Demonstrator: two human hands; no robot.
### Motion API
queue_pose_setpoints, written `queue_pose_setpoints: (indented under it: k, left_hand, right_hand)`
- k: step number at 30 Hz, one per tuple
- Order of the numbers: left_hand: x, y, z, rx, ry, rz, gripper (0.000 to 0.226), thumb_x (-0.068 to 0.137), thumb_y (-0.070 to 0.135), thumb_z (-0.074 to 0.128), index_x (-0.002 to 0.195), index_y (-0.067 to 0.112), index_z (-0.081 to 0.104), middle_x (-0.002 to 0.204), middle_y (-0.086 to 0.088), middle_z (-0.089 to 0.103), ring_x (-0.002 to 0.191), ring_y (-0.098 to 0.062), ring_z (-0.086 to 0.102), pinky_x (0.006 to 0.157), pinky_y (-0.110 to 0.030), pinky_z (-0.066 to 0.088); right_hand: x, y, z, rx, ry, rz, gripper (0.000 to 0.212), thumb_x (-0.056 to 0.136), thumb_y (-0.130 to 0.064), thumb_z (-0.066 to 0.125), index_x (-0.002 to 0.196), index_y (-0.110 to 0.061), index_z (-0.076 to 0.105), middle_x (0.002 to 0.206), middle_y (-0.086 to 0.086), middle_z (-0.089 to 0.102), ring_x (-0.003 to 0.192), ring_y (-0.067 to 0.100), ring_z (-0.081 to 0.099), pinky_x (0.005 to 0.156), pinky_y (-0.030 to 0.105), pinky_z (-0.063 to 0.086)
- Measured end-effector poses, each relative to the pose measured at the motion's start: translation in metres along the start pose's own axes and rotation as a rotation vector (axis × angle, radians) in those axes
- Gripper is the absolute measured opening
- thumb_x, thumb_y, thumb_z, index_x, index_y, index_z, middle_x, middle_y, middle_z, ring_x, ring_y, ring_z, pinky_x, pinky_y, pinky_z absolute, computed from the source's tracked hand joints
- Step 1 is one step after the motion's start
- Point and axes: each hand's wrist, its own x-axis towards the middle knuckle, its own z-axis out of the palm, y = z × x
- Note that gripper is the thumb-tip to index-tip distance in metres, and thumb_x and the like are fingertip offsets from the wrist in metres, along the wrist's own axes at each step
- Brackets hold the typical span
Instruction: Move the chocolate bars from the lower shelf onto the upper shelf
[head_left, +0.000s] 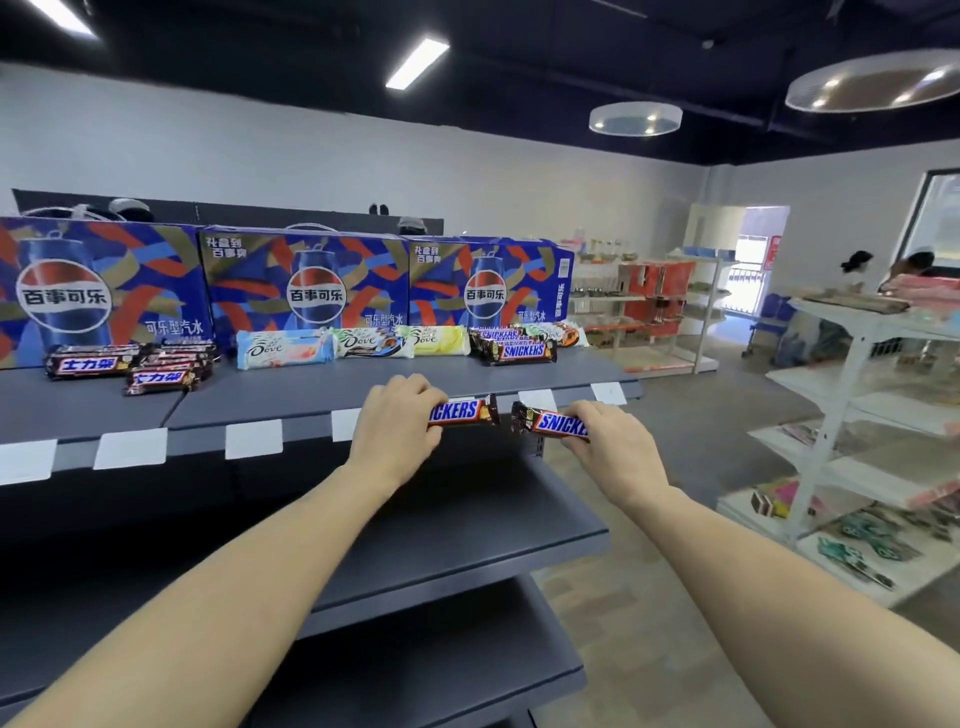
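Both hands, left (397, 418) and right (605, 441), each grip a brown glossy-wrapped Snickers bar (467, 411) | upper grey metal shelf (291, 395) just ahead | risk: slick wrappers may slip.

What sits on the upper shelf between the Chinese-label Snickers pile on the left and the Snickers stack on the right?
Head view: three Dove bars in a row lie between the left pile and the right Snickers stack.

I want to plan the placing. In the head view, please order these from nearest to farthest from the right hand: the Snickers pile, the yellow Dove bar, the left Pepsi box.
1. Snickers pile, upper shelf, right end.
2. Yellow Dove bar, left of it.
3. Left Pepsi box, far left.

Right hand.
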Motion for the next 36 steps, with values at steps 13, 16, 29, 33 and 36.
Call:
queue_pose_setpoints:
  k: [13,16,29,33,36]
  left_hand:
    - [0.065,-0.004,0.033,0.133,0.069,-0.109,0.034,0.082,0.023,0.075,0.115,0.019,0.068,0.106,0.000,0.064,0.097,-0.021,0.056,0.080,-0.034,0.043]
    - [0.078,0.002,0.046,0.168,0.103,-0.127,0.034,0.077,0.024,0.080,0.110,0.020,0.071,0.097,0.001,0.066,0.088,-0.021,0.058,0.073,-0.033,0.044]
    - [0.107,0.044,0.079,0.274,0.117,-0.293,0.034,0.075,0.015,0.080,0.108,0.019,0.071,0.099,0.002,0.064,0.092,-0.020,0.058,0.077,-0.034,0.045]
    - [0.119,0.047,0.073,0.256,0.123,-0.329,0.033,0.082,0.022,0.073,0.115,0.022,0.068,0.106,0.004,0.063,0.099,-0.019,0.056,0.082,-0.032,0.044]
    - [0.127,0.046,0.071,0.210,0.142,-0.397,0.031,0.085,0.028,0.068,0.116,0.024,0.065,0.111,0.007,0.062,0.103,-0.015,0.054,0.081,-0.029,0.045]
  right_hand:
    - [0.110,0.031,0.045,0.000,0.014,-0.190,0.039,0.095,-0.035,0.059,0.130,-0.017,0.058,0.121,0.005,0.065,0.107,0.027,0.059,0.082,0.037,0.045]
    - [0.134,0.044,0.060,0.022,0.001,-0.251,0.036,0.094,-0.032,0.060,0.127,-0.018,0.060,0.119,0.004,0.066,0.107,0.027,0.057,0.084,0.036,0.042]
    - [0.207,0.086,0.092,0.113,-0.123,-0.413,0.020,0.087,-0.021,0.062,0.107,-0.020,0.063,0.103,0.001,0.064,0.098,0.023,0.055,0.073,0.033,0.046]
    - [0.218,0.086,0.102,0.142,-0.109,-0.385,0.020,0.089,-0.024,0.065,0.108,-0.021,0.064,0.104,0.002,0.063,0.098,0.023,0.056,0.071,0.033,0.045]
    - [0.223,0.085,0.108,0.170,-0.122,-0.367,0.024,0.089,-0.029,0.068,0.111,-0.020,0.064,0.108,0.002,0.062,0.104,0.023,0.054,0.076,0.035,0.048]
